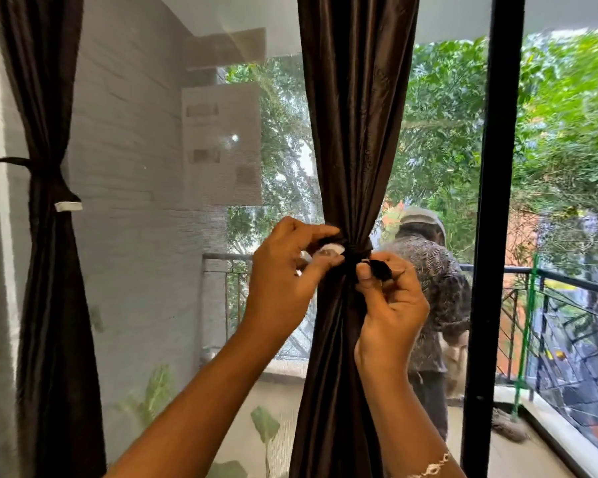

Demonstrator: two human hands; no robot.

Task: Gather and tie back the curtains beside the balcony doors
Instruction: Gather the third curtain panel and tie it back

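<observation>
A dark brown satin curtain (356, 132) hangs in the middle of the view, gathered into a narrow waist by a dark tie-back band (358, 254). My left hand (287, 270) pinches the band's left end, which shows a white fastener patch (330, 250). My right hand (390, 305) pinches the band's dark right end (380, 269) just right of the waist. Both hands sit at the curtain's gathered point, close together. A second dark curtain (49, 98) at the far left is cinched by its own band (54, 191) with a white tab.
A black door frame (494, 201) stands upright to the right of the curtain. Behind the mesh screen lie a balcony with a metal railing (567, 281), a grey wall (132, 167) and trees. A person (432, 288) stands on the balcony, back turned.
</observation>
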